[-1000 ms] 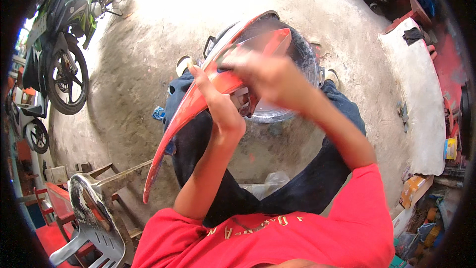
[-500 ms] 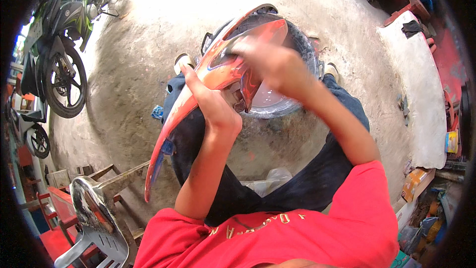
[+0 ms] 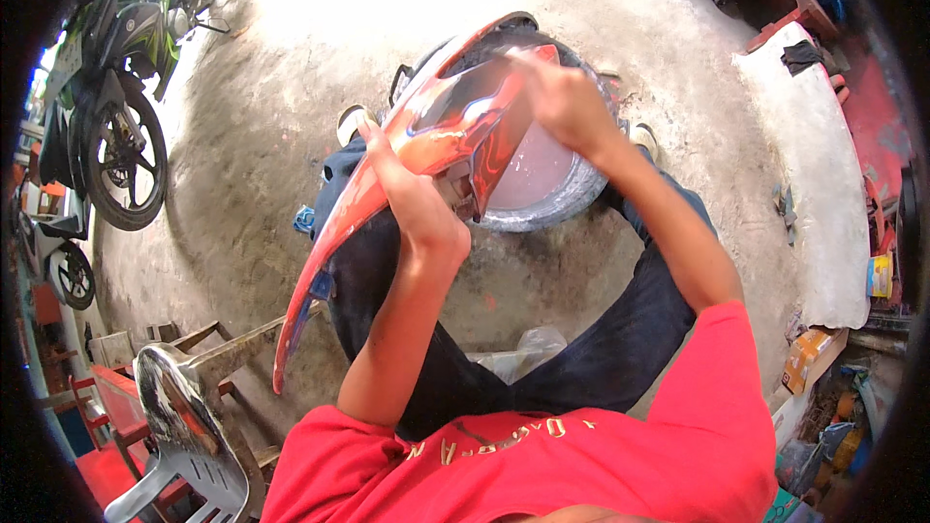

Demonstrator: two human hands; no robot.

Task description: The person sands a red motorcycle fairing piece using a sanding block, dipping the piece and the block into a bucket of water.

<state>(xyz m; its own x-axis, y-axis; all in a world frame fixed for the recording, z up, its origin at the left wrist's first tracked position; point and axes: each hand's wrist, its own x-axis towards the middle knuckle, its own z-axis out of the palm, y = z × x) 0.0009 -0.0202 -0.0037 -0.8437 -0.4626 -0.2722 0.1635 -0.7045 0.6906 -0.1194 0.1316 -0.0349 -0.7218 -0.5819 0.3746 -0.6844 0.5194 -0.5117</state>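
My left hand (image 3: 417, 194) is wrapped round the lower edge of a long, curved red fairing panel (image 3: 329, 232) with dark and blue-edged patterns, held slanting over a large tub (image 3: 542, 208) of milky liquid. My right hand (image 3: 567, 102) is closed at the panel's upper end, its fingertips smeared by motion; what they hold, if anything, I cannot make out. The tub stands between my bent legs, partly hidden by the panel and my right arm.
Motorcycles (image 3: 131, 155) stand at the left. A broken plastic chair (image 3: 194, 426) and wooden pieces lie lower left. On the right are a white slab (image 3: 814, 184) with a dark cloth, red frames, a cardboard box (image 3: 809, 358) and clutter along the edge.
My right hand has moved up and slightly right along the panel, exposing more of its dark pattern and the liquid. My left hand keeps its grip, with little shift.
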